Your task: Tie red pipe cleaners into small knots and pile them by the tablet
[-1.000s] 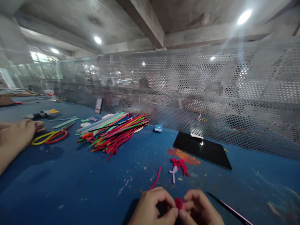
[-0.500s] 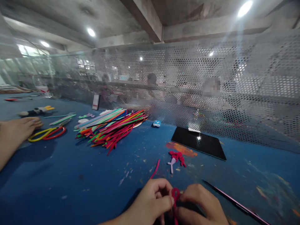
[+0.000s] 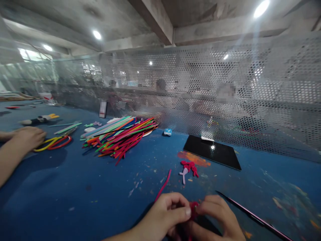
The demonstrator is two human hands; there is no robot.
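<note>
Right here, the red fuzzy loop (image 3: 193,210) is pinched by the left hand (image 3: 170,212) and the right hand (image 3: 219,214), squarely between them at the near counter (image 3: 112,190), its half-hidden long axis seemingly pointed toward the wearer.

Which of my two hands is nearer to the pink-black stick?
Right. The right hand is just left of the stick; the left hand is farther left, beyond the right hand.
</note>
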